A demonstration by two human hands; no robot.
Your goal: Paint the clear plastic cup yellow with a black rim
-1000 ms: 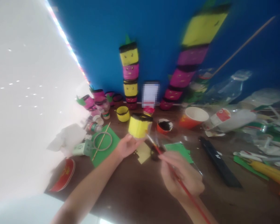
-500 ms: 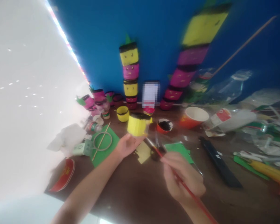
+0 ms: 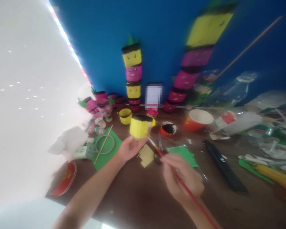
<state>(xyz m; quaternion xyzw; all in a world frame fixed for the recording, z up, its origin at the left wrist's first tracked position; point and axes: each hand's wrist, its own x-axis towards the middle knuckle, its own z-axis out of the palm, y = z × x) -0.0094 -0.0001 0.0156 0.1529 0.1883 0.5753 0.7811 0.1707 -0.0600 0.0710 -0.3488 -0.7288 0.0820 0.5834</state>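
Observation:
My left hand point(image 3: 130, 149) holds up a yellow cup point(image 3: 139, 128) with a black rim, its fingers around the lower part. A small yellow piece sticks out at the cup's right side. In my right hand point(image 3: 182, 176) is a paintbrush point(image 3: 189, 190) with a long red handle, gripped like a pen. The brush tip meets the lower right of the cup, or lies just in front of it; blur hides which. Behind the hands stands a small red container point(image 3: 168, 128) with black paint inside. A scrap of tan paper point(image 3: 146, 156) lies beneath the cup.
A yellow ring-like cup point(image 3: 125, 116) and a red paper cup point(image 3: 198, 120) stand further back. Stacked yellow and magenta cups point(image 3: 133, 74) lean against the blue wall. Green sheets point(image 3: 183, 155), a black bar point(image 3: 225, 167), plastic bottles point(image 3: 240, 122) and a tape ring point(image 3: 105, 144) surround the work area.
My right hand has shifted slightly left, bringing the brush tip to the cup's lower right side. The left hand and the cup have barely moved.

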